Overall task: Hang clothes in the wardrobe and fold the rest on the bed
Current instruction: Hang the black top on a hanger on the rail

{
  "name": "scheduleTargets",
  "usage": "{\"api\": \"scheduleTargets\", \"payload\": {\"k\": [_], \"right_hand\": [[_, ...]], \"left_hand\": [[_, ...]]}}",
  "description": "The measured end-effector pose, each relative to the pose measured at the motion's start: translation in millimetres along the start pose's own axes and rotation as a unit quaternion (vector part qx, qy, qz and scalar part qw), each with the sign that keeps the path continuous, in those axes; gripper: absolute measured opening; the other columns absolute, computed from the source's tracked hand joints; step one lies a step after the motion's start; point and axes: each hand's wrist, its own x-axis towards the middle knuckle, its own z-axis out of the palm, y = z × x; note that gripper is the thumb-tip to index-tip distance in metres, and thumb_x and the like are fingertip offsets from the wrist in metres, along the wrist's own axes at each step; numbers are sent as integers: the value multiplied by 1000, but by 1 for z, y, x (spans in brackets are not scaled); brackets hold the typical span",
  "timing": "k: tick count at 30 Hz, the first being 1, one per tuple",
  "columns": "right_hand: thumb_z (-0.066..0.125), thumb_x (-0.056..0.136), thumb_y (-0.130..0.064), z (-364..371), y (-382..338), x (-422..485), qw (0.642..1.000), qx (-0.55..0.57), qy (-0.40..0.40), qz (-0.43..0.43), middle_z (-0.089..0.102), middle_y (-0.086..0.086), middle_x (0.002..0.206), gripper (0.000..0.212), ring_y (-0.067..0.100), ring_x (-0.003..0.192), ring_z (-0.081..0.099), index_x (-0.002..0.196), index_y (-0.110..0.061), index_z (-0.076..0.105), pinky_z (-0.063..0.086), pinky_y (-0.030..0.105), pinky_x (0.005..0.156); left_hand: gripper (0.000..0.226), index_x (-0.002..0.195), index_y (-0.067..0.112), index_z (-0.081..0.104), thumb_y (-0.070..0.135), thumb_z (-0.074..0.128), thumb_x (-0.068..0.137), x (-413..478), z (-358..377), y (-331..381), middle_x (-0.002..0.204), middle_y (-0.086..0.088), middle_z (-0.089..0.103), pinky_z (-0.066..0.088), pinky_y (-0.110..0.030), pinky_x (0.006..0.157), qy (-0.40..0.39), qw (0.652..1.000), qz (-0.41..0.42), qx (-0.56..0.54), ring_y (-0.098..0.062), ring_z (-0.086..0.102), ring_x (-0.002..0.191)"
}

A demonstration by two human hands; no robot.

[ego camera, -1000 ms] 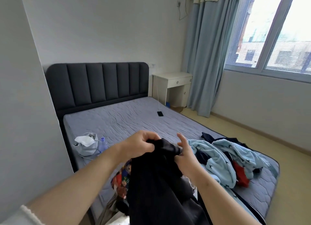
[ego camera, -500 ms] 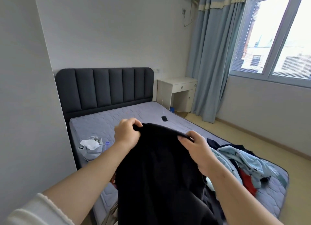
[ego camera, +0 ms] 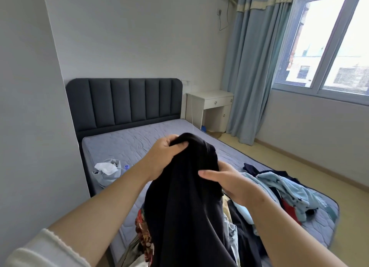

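Note:
A black garment (ego camera: 185,203) hangs in front of me over the foot of the bed (ego camera: 139,145). My left hand (ego camera: 165,157) grips its bunched top edge, held highest. Lower and to the right, my right hand (ego camera: 229,181) holds the cloth's side, thumb lying on the front and fingers behind it. A pile of clothes (ego camera: 283,195) lies on the mattress to the right: light blue pieces with dark stars, something red, dark items. A patterned red garment (ego camera: 142,230) shows below the black one. No wardrobe is in sight.
A grey pouch with a white mask (ego camera: 108,170) lies on the mattress's left side. Behind it rises the dark padded headboard (ego camera: 123,101). A white bedside desk (ego camera: 209,107), blue curtains (ego camera: 253,67) and a window (ego camera: 329,47) stand at right, with open floor (ego camera: 299,173) beside the bed.
Both hands have lifted the black garment higher and gathered its top; the left hand rose above the right, and the right hand moved down its side. My view tilted upward.

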Motion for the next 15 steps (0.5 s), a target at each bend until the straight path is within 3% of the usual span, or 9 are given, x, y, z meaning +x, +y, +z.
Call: {"api": "scheduleTargets", "payload": {"k": [4,7,9,11,13,15], "right_hand": [[67,84,-33,0,2,-1,991,-127,12,49,71,-4,99,17,13,93,68,100,-29,64,54,31,88],[62,87,-38,5,-9,0,985,-160,62,24,71,-10,81,8,6,76,68,83,-31,64,54,20,69],[61,89,-36,7,-15,3,990,-92,103,17,72,-7,77,12,9,73,69,83,-26,66,55,24,67],[58,91,-32,8,-25,7,988,-23,147,28,72,1,83,13,17,77,69,87,-21,65,54,29,66],[55,93,-29,5,-35,13,978,42,195,60,68,8,93,19,24,85,66,97,-12,61,54,35,71],[53,94,-23,3,-50,15,958,144,234,76,64,11,97,19,25,87,63,105,-7,56,55,35,75]], "left_hand": [[12,82,26,70,26,60,89,2,-2,3,80,6,70,51,-22,68,33,999,19,7,-9,67,79],[10,88,23,66,29,58,90,3,0,0,81,6,67,49,-26,70,151,979,47,128,-13,63,81],[12,99,21,63,26,59,89,4,1,-3,95,1,60,46,-28,77,234,933,58,267,-15,57,88],[24,108,24,58,19,62,85,3,2,0,96,1,48,38,-20,70,273,900,65,334,-13,50,83],[25,105,24,54,13,62,84,3,2,6,84,3,46,34,-16,60,270,908,64,313,-10,46,71],[15,95,24,54,14,60,86,3,5,15,75,4,49,40,-16,57,232,935,57,261,-11,50,66]]}}
